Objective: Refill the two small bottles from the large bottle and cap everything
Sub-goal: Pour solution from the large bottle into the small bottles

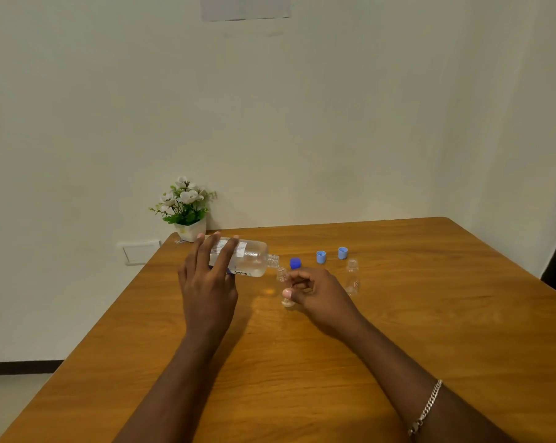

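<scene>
Head view: L hand (208, 282) grips the big bottle (254, 259) round its barrel. It's tipped near level, mouth right at the lip of a small bottle (282, 276), prob. so liquid runs straight in w/o spilling. R hand (315, 289) pinches that small bottle btwn thumb and curled fingers, base on the table (430, 314), likely to stop it toppling. 2nd small bottle (352, 276) stands open, well right of the big bottle's mouth, awaiting its turn. Dark cap (295, 263) sits just right of that mouth, light cap (321, 257) and 2nd light cap (343, 252) further right. All are off, clear of the pour.
</scene>
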